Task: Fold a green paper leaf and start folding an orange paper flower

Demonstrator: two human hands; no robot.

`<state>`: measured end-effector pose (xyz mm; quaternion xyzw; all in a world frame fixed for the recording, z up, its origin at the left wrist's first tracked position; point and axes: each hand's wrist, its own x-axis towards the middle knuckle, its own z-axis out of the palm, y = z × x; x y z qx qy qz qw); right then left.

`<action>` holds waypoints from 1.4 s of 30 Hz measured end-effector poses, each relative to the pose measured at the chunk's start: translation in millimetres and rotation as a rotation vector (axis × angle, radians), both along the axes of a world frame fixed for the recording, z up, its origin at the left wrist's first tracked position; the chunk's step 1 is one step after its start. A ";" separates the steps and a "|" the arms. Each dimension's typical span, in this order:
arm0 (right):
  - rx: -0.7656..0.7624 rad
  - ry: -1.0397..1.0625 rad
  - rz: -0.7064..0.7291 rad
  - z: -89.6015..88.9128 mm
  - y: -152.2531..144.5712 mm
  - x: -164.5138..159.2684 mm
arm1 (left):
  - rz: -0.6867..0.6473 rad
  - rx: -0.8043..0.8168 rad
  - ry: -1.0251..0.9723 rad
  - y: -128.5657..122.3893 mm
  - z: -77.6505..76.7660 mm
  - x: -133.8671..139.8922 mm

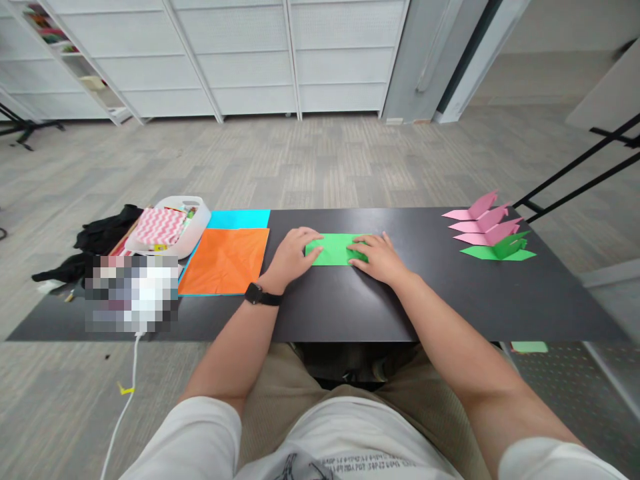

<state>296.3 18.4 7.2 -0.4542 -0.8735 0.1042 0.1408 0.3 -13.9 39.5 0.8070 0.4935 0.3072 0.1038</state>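
A green rectangle of paper lies flat on the dark table in front of me. At its left end is my left hand, fingers apart, with the fingertips on the paper's edge. My right hand rests over the right end, its spread fingers touching the paper from above. Neither hand grips it. To the right stand several folded paper birds: pink ones in a row, and a green one nearest me.
Left of my hands, orange paper lies over blue paper. Farther left are a white basket holding a pink-and-white zigzag item, black cloth, and a blurred-out object with a white cable hanging off the table.
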 end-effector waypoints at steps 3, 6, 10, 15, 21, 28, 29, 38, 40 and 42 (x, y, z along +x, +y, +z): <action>0.018 -0.005 -0.005 1.7 -2.5 -2.9 | -0.098 -0.044 0.111 -2.9 -8.4 24.7; 0.022 -0.002 -0.006 2.2 -4.3 -5.0 | -0.147 -0.057 0.191 -3.5 -15.9 37.8; 0.008 0.031 -0.002 2.5 -1.9 0.3 | -0.166 -0.072 0.254 -2.1 -20.2 39.1; 0.036 0.141 -0.029 2.1 11.4 30.7 | -0.148 -0.062 0.238 1.5 -24.9 28.6; 0.021 0.162 0.011 -0.4 19.2 51.4 | -0.134 -0.058 0.169 5.9 -30.6 19.5; 0.009 0.159 0.036 5.4 14.7 39.8 | -0.149 -0.040 0.167 1.4 -27.4 21.8; 0.005 0.158 0.035 5.6 14.9 39.9 | -0.150 -0.040 0.166 0.8 -26.4 22.3; 0.056 0.215 0.015 8.6 12.2 36.8 | -0.094 -0.044 0.163 -4.8 -20.6 32.3; 0.068 0.244 0.034 14.3 7.8 32.5 | -0.066 -0.016 0.179 -5.5 -19.6 34.8; 0.072 0.291 0.060 19.8 4.1 29.4 | -0.025 0.006 0.204 -5.0 -19.0 36.0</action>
